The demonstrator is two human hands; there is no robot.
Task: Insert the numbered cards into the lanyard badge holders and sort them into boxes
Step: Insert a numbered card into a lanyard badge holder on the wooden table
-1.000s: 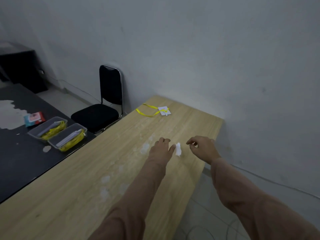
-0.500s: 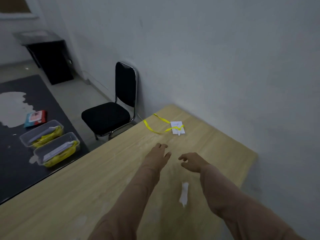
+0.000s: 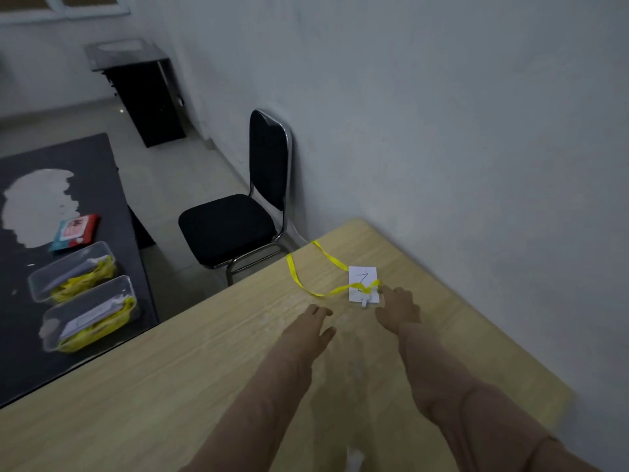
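Note:
A badge holder [image 3: 363,284] with a handwritten number card inside lies near the far corner of the wooden table [image 3: 190,369], its yellow lanyard [image 3: 299,277] looped to the left. My right hand [image 3: 398,310] reaches out, fingertips touching the badge holder's right edge. My left hand [image 3: 313,330] hovers flat and relaxed over the table, holding nothing, left of the badge. A small white card [image 3: 354,459] lies on the table between my forearms at the bottom edge.
Two clear plastic boxes [image 3: 73,272] [image 3: 90,313] with yellow lanyards and badges stand on a dark table [image 3: 41,362] at the left, beside a red-and-blue packet [image 3: 73,231]. A black chair [image 3: 238,212] stands by the wall. A dark cabinet [image 3: 143,93] is farther back.
Both hands have moved forward across the table toward the badge holder. The right hand let go of the white card, which now lies behind near my forearms. The right fingertips now reach the badge.

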